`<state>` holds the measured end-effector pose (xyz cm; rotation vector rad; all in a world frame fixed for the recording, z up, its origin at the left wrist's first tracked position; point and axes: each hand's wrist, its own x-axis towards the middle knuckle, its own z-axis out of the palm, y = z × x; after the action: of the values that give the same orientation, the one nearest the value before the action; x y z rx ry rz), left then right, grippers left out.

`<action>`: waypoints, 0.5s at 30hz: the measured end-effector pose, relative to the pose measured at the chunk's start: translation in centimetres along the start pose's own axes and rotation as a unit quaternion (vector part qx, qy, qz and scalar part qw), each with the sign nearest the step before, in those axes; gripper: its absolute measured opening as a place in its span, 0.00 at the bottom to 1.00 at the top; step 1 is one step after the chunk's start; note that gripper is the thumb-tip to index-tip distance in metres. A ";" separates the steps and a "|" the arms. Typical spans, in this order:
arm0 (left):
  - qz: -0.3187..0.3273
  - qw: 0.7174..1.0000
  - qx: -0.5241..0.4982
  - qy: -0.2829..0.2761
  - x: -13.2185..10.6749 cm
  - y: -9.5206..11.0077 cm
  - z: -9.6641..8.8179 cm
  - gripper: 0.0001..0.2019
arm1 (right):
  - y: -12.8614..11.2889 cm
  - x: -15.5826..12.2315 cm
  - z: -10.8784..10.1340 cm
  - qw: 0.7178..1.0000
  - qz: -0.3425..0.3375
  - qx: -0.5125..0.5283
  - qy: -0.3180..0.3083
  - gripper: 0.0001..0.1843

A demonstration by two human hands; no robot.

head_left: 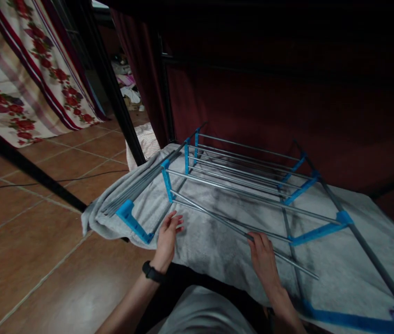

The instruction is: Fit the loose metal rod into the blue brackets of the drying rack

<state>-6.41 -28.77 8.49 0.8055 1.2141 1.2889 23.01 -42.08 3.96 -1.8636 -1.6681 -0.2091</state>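
Note:
A folding drying rack (238,181) of grey metal rods and blue plastic joints lies on a grey blanket (204,241) spread over a bed. My left hand (168,236) rests flat on the blanket beside a blue joint (134,222), fingers stretched out, a black watch on the wrist. My right hand (263,257) lies on the blanket with its fingertips touching a loose-looking grey rod (225,221) that runs diagonally across the rack. Whether those fingers grip the rod is unclear; they look laid over it.
Brown tiled floor (26,232) lies to the left, crossed by a black bed-frame post (113,88) and a thin cable. A floral curtain (19,79) hangs at the upper left. Dark red fabric (287,93) closes off the back. Clutter sits far behind the post.

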 end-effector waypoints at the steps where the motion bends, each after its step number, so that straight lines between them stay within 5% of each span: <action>1: 0.003 1.000 -0.017 -0.003 0.9 0.6 0.8 0.29 | 0.0 0.1 0.0 1.000 0.000 0.004 0.004 0.15; 8: -0.009 0.992 -0.129 -0.015 5.6 3.8 4.1 0.19 | 0.1 1.1 0.1 0.999 0.003 0.024 0.032 0.15; 15: -0.027 0.988 -0.151 -0.026 8.1 4.2 5.2 0.18 | -0.1 2.3 0.3 0.999 -0.010 0.013 0.043 0.14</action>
<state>-3.64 -19.24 12.04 0.5786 0.9614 1.3582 23.23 -40.01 4.92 -1.7934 -1.6253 -0.2703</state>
